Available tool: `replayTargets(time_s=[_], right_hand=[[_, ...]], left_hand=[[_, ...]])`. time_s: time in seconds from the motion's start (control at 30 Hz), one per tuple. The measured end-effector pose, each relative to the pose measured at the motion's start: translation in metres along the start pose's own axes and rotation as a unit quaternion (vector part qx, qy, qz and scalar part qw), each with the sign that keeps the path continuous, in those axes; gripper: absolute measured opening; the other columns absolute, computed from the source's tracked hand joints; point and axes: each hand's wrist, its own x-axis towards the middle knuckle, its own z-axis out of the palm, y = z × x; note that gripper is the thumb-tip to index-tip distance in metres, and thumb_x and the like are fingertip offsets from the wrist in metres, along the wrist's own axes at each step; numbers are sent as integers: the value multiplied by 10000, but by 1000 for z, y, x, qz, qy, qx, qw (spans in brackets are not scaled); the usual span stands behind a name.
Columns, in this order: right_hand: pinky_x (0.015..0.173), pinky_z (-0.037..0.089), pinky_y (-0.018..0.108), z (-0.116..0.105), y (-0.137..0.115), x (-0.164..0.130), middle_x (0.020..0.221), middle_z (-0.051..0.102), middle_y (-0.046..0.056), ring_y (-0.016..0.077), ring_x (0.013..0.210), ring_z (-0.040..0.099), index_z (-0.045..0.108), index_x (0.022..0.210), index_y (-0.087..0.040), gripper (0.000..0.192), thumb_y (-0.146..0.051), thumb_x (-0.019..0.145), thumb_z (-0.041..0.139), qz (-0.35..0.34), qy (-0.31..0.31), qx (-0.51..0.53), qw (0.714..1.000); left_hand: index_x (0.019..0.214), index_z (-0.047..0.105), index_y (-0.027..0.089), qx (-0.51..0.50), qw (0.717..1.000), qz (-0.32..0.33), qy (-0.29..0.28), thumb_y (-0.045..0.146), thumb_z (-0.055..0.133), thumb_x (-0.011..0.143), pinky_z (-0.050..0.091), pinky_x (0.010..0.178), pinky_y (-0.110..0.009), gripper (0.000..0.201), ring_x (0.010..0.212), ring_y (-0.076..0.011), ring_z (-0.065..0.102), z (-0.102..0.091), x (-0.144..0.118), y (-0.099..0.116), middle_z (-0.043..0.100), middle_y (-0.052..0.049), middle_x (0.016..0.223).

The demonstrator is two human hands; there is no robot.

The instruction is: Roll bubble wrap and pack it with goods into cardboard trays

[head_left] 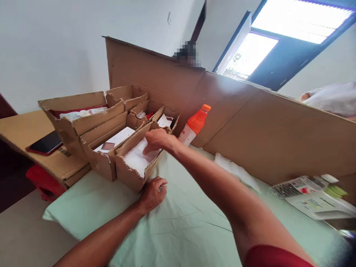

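My right hand (160, 141) reaches over the front cardboard bin (129, 174), its fingers bent down and closed at the white plastic packaging (136, 157) inside. Its fingertips touch that packaging and are partly hidden. Just below the bin's near corner, my left hand (153, 193) rests on the pale green cloth (178, 222). Its fingers are curled in, and nothing shows in them. Beside the front bin is another cardboard bin (96, 157) holding white cards (118, 139), one with a brown square.
An orange-capped bottle (196, 122) leans by the cardboard partition (236, 111). More cardboard bins (97, 120) stand behind. A phone (46, 142) lies on the cardboard at left. Printed packaging (314, 198) and white wrap (236, 170) lie at right. Someone's head (186, 55) shows beyond the partition.
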Motion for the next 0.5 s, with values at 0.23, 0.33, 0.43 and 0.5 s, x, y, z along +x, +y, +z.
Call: replayTargets(time_s=[0.23, 0.33, 0.43, 0.5], right_hand=[[640, 388, 229, 14, 52, -37, 761, 646, -3, 119, 711, 567, 659, 798, -153, 185, -277, 915, 587, -55, 176, 254, 950], [668, 419, 233, 35, 124, -88, 790, 618, -15, 118, 727, 552, 643, 861, -178, 298, -469, 910, 603, -1, 334, 422, 843], [687, 442, 250, 81, 196, -141, 763, 601, -19, 123, 723, 544, 620, 814, -192, 381, -568, 815, 680, 121, 408, 470, 773], [665, 443, 269, 121, 231, -170, 674, 556, -23, 121, 669, 518, 570, 716, -192, 400, -568, 817, 659, 205, 408, 460, 761]], left_hand=[[941, 698, 191, -15, 999, 5, -29, 187, 493, 848, 559, 827, -313, 226, 881, -186, 697, -1, -6, -1, 748, -63, 939], [952, 706, 195, -21, 999, 7, -40, 225, 496, 856, 566, 810, -320, 233, 868, -191, 694, -2, -9, 0, 742, -57, 916], [944, 715, 199, -6, 999, 21, -30, 265, 504, 859, 573, 791, -318, 236, 852, -192, 703, 1, -11, 0, 747, -54, 904], [937, 716, 205, 10, 999, 26, -22, 284, 505, 861, 578, 777, -312, 237, 849, -192, 711, 2, -13, 0, 753, -51, 907]])
